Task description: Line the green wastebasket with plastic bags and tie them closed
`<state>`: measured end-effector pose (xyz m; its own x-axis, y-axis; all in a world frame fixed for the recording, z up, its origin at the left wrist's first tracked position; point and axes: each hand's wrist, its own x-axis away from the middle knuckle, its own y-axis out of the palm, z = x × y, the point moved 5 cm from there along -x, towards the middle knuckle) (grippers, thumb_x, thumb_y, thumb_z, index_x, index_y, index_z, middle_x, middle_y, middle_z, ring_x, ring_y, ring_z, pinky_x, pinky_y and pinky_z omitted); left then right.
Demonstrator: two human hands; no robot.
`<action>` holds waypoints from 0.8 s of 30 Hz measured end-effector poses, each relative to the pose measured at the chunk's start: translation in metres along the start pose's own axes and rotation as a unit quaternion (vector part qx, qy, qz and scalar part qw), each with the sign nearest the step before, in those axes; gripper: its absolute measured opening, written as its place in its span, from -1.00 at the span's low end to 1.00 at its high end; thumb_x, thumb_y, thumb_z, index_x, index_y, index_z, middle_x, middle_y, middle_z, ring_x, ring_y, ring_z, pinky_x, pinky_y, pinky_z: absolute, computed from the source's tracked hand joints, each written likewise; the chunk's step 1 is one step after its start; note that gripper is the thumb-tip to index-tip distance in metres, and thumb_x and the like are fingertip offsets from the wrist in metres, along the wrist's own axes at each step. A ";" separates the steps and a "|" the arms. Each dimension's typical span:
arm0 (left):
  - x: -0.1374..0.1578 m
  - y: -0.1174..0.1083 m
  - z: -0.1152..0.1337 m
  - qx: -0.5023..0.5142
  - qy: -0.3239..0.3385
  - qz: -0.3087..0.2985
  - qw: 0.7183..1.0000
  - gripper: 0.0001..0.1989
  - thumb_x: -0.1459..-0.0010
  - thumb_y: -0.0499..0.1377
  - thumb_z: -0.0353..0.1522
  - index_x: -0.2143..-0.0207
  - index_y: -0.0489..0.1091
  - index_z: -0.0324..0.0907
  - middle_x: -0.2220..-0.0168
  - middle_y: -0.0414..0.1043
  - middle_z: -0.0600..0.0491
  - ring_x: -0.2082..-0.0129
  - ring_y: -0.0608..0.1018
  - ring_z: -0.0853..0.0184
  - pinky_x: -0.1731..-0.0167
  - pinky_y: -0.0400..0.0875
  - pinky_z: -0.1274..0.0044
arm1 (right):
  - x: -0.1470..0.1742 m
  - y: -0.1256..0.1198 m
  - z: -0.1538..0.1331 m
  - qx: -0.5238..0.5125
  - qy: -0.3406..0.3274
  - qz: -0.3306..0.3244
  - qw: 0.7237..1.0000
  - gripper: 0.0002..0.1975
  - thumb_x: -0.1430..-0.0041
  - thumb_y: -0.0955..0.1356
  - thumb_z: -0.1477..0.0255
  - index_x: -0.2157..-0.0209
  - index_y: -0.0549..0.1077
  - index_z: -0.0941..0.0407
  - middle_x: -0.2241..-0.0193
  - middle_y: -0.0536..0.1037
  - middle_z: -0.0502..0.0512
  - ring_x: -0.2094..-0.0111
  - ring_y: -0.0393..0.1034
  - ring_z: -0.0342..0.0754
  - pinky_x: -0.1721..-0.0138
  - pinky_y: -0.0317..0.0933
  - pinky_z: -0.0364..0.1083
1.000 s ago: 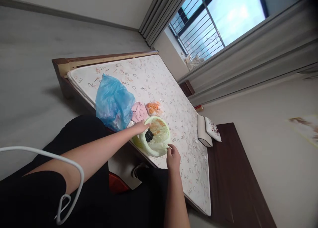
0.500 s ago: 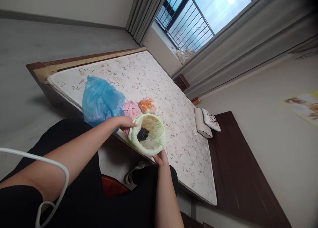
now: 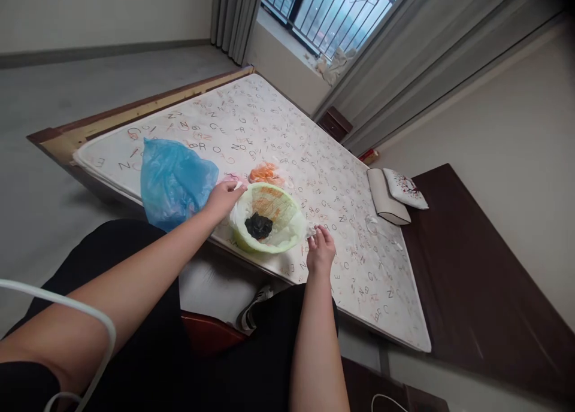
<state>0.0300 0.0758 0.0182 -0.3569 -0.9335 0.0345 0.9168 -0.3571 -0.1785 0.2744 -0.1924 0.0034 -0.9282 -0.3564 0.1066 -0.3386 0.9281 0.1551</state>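
Note:
A light green wastebasket (image 3: 293, 211) stands, slightly tilted, at the near edge of the mattress. A clear plastic bag (image 3: 287, 235) lines it, folded over the rim, and a crumpled black plastic bag (image 3: 259, 226) lies inside. My left hand (image 3: 224, 199) is closed on the liner at the left side of the rim. On the right, just off the rim, my right hand (image 3: 320, 247) pinches a pulled-out bit of the same liner. A blue plastic bag (image 3: 175, 181) sits left of the basket. Behind the basket are an orange bundle in clear plastic (image 3: 266, 173) and a mostly hidden pink cloth (image 3: 231, 178).
The mattress (image 3: 224, 121) has printed letters and a wooden frame (image 3: 148, 103). Pillows (image 3: 390, 196) lie by the dark headboard (image 3: 453, 268). A white cable (image 3: 96, 316) hangs near my left arm. Under me is a red-brown seat edge (image 3: 211, 331).
My right hand has moved from under the basket to the liner's right edge, pulling it outward. The basket has come down onto the mattress edge. My left hand stays at the left rim.

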 end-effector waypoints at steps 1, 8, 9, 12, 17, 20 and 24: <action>0.002 0.004 0.005 -0.019 0.025 0.000 1.000 -0.71 -0.08 0.23 -0.12 0.50 0.45 -0.15 0.38 0.51 0.03 0.18 0.53 0.19 0.16 0.39 0.47 | 0.001 0.006 -0.006 0.033 -0.025 -0.007 0.999 -0.60 0.00 0.52 0.26 0.13 0.49 0.12 0.14 0.58 0.10 0.14 0.50 -0.07 0.11 0.39 -0.09; 0.014 0.024 0.011 -0.018 0.001 -0.005 1.000 -0.67 -0.13 0.19 -0.12 0.30 0.54 -0.20 0.33 0.54 0.03 0.19 0.52 0.20 0.16 0.41 0.49 | 0.003 0.028 -0.007 0.055 0.040 -0.013 0.998 -0.59 -0.13 0.43 0.23 0.03 0.36 0.08 0.51 0.43 -0.14 0.43 0.44 -0.14 0.32 0.36 -0.15; 0.014 0.025 0.011 -0.010 0.002 -0.007 1.000 -0.66 -0.15 0.17 -0.11 0.29 0.54 -0.19 0.33 0.53 0.04 0.20 0.52 0.21 0.18 0.41 0.50 | 0.001 0.025 -0.002 0.031 0.102 -0.010 0.994 -0.67 -0.18 0.39 0.22 0.09 0.34 0.08 0.54 0.40 -0.15 0.49 0.41 -0.14 0.37 0.35 -0.15; 0.013 0.024 0.010 -0.042 0.027 0.007 0.999 -0.72 -0.15 0.19 -0.15 0.29 0.51 -0.18 0.21 0.54 0.01 0.12 0.53 0.19 0.08 0.41 0.47 | -0.003 0.017 0.013 -0.004 0.249 -0.033 0.968 -0.76 -0.25 0.33 0.19 0.27 0.29 0.07 0.59 0.37 -0.13 0.56 0.37 -0.13 0.43 0.36 -0.12; 0.010 0.027 -0.023 -0.131 -0.089 0.015 0.987 -0.29 0.01 0.36 -0.28 -0.20 0.26 -0.18 -0.11 0.44 -0.17 -0.05 0.53 0.06 -0.07 0.40 0.35 | -0.018 -0.003 0.007 0.141 0.147 0.024 0.979 -0.85 -0.20 0.34 0.30 0.29 0.39 0.10 0.46 0.55 0.00 0.52 0.39 -0.10 0.40 0.36 -0.10; 0.017 0.043 -0.037 -0.155 -0.122 -0.096 0.976 -0.24 -0.04 0.32 -0.34 -0.29 0.20 -0.18 -0.12 0.48 -0.17 -0.07 0.55 0.03 -0.09 0.41 0.35 | -0.018 -0.006 -0.014 0.274 -0.023 0.089 0.957 -0.79 -0.26 0.25 0.38 0.17 0.46 0.10 0.17 0.62 0.13 0.27 0.50 -0.04 0.11 0.38 -0.02; 0.032 0.058 -0.028 -0.153 -0.005 -0.167 0.974 -0.33 -0.13 0.17 -0.41 -0.32 0.24 -0.08 -0.18 0.47 -0.02 -0.18 0.49 0.11 -0.22 0.33 0.39 | -0.001 0.013 -0.038 0.304 -0.152 0.079 0.937 -0.66 -0.34 0.18 0.34 0.02 0.49 0.09 -0.06 0.55 0.19 -0.13 0.39 0.03 -0.25 0.16 0.08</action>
<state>0.0669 0.0264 -0.0186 -0.6222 -0.7682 0.1508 0.6532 -0.6156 -0.4409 0.2772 -0.1843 0.0426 -0.9440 -0.2483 -0.2171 -0.1336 0.8897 -0.4366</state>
